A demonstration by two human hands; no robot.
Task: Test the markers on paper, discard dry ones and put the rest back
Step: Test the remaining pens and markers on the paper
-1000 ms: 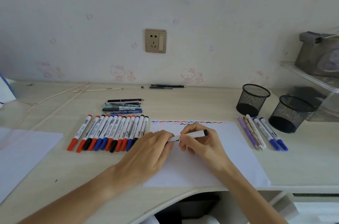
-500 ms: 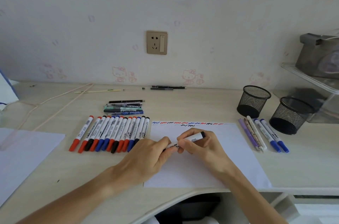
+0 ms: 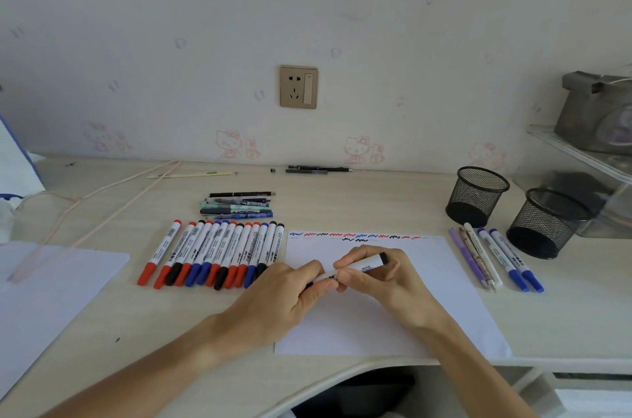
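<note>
A white marker with a black end lies between both hands above the white test paper. My right hand grips its barrel. My left hand pinches the lower end, where the cap is hidden by the fingers. Short red, blue and black scribbles run along the paper's far edge. A row of several red, black and blue markers lies left of the paper.
Two black mesh pen cups stand at the right, with several pens and blue markers laid beside them. A small pile of pens sits behind the marker row. Another white sheet lies at far left.
Both hands with the marker have drifted slightly toward me, away from the scribbles. The marker has tilted a little, its black end higher to the right.
</note>
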